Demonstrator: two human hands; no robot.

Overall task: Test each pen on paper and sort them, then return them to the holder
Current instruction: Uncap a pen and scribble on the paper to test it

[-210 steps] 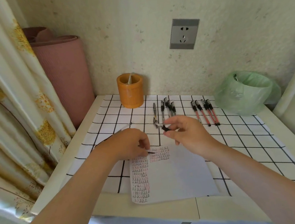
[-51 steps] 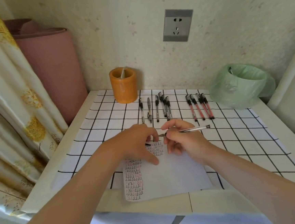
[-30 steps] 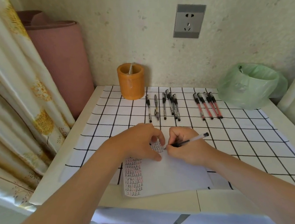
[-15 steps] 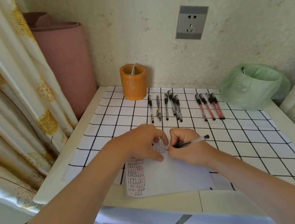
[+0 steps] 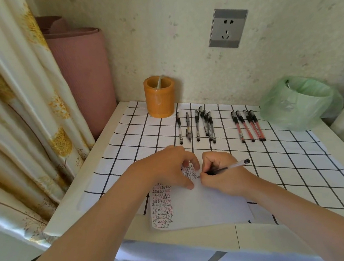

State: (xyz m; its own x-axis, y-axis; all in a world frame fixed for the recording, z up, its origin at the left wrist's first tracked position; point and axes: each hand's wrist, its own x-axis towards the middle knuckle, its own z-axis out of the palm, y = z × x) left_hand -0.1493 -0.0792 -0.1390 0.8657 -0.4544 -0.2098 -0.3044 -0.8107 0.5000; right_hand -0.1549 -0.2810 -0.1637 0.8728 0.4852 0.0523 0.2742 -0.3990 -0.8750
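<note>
Checked tabletop [image 5: 295,171]: right hand [image 5: 223,175] pinches a clear-barrelled black pen [image 5: 232,165], seemingly light and stiff, by its dark grip, tail toward 2 o'clock; left hand [image 5: 166,168] presses fingertips onto the flimsy white paper sheet [image 5: 204,206].

Orange holder [image 5: 159,97], black-gridded white cloth [image 5: 294,161], green bag [image 5: 297,104], pink roll [image 5: 83,75].

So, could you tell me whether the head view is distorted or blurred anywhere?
Head view: wide-angle stretch, the tablecloth grid fans out, forearms loom; soft even light, no glare; right hand and pen sharp; paper marks too small to read.
</note>
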